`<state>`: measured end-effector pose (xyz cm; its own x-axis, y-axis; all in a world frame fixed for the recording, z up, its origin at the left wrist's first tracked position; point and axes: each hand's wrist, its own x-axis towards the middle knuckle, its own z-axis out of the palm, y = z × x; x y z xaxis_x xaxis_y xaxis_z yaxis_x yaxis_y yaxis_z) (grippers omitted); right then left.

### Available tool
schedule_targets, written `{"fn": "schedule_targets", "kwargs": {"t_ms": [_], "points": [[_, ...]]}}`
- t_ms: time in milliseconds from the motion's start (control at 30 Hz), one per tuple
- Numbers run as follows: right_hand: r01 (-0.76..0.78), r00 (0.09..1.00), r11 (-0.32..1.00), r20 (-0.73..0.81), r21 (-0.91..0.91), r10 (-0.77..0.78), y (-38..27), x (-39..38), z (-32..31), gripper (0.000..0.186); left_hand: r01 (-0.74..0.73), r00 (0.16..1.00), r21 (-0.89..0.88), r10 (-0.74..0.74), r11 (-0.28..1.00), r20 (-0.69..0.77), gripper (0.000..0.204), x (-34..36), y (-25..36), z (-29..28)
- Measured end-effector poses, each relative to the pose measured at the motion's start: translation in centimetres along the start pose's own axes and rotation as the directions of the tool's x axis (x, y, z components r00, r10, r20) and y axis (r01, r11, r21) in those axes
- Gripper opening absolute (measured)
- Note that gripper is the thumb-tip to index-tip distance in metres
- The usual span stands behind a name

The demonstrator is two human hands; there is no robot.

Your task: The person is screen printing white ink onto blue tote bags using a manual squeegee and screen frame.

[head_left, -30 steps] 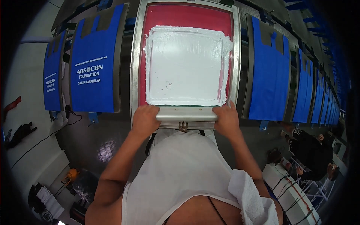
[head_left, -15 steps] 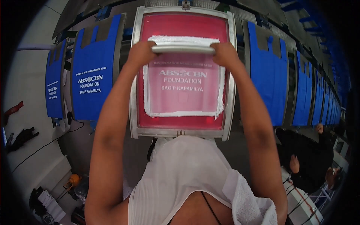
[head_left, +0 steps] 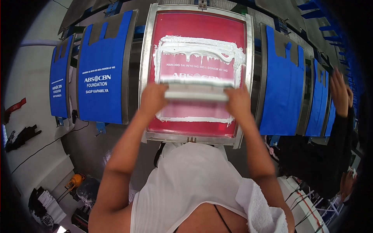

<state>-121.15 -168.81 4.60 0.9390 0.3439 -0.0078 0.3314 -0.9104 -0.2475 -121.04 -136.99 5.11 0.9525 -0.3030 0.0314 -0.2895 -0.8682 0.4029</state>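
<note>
Before me lies a screen-printing frame with a metal border and red mesh. A long pale squeegee spans the middle of the mesh. My left hand is closed round its left end, and my right hand round its right end. Thick white ink lies in a band with drips above the squeegee, and white ink lines border the stencil area. White lettering shows in the mesh just above the blade; the part under the squeegee is hidden.
Blue bags lie flat on boards on both sides: a printed bag at left and an unprinted bag at right. A person in black sleeves works at far right, a hand raised near the bags. An orange tool sits lower left.
Both my hands have drawn the squeegee toward me down the mesh, leaving a thick white ink band behind. The person at right has raised their hands toward the bags.
</note>
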Motion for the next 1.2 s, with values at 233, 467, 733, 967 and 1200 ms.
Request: {"fn": "schedule_targets", "kwargs": {"t_ms": [233, 467, 733, 967, 1200], "points": [[-0.044, 0.987, 0.992, 0.146, -0.114, 0.061, 3.6, 13.4, -5.1, 0.041, 0.039, 0.996, 0.147, -0.051, 0.988, 0.078, 0.036, 13.9, -2.7, -3.7], [-0.112, 0.939, 0.993, 0.331, 0.034, 0.095, -5.0, -8.9, -4.2, 0.043, 0.027, 0.97, -0.011, -0.024, 1.0, 0.244, 0.039, -9.0, 3.5, -2.4], [-0.092, 0.986, 0.996, 0.135, -0.012, 0.093, 0.1, 1.9, -0.9, 0.029, 0.06, 0.997, 0.05, -0.062, 0.997, 0.045, 0.035, 2.4, -0.6, -0.5], [-0.067, 0.972, 0.996, 0.224, -0.052, 0.077, 4.0, 14.9, -5.6, 0.04, 0.091, 0.986, 0.105, -0.104, 0.99, 0.129, 0.034, 15.5, -2.1, -4.7], [-0.003, 0.975, 1.0, 0.223, 0.026, -0.003, 6.0, 18.7, -9.4, 0.045, -0.04, 0.826, 0.097, 0.088, 0.994, -0.557, 0.044, 8.7, -0.6, -6.8]]}}
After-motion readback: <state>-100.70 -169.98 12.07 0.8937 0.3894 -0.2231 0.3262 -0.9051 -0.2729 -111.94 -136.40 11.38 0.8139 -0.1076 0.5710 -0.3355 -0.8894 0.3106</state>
